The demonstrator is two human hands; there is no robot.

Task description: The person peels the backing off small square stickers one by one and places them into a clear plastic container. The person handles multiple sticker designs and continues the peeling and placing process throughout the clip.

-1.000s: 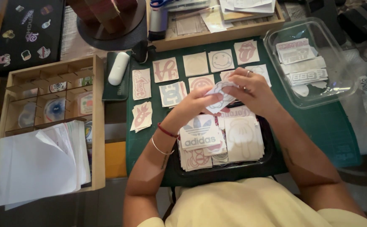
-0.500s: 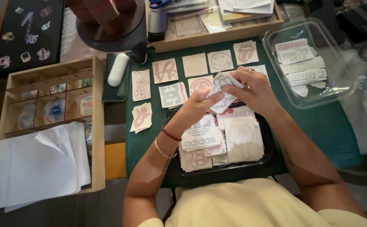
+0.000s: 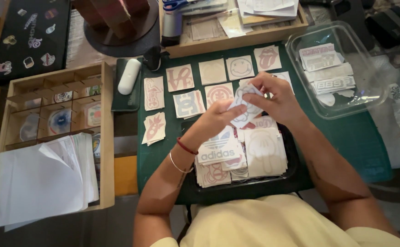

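Both my hands hold a small stack of white sticker sheets (image 3: 245, 107) above the green cutting mat (image 3: 360, 146). My left hand (image 3: 220, 116) pinches the stack's lower left side. At the stack's top right, my right hand (image 3: 275, 98) grips it with curled fingers. Under the hands sits a black tray (image 3: 291, 176) filled with loose sticker sheets (image 3: 264, 153). Rows of sorted sticker piles (image 3: 188, 103) lie on the mat beyond the hands.
A wooden divided box (image 3: 49, 107) with stickers and white paper (image 3: 35, 183) stands at the left. A clear plastic container (image 3: 346, 68) of stickers sits at the right. A white oblong case (image 3: 129, 75) lies on a dark phone. A wooden tray (image 3: 236, 23) holds papers at the back.
Both hands have shifted slightly away from me with the sticker stack, and my right hand's fingers have moved over its top edge.
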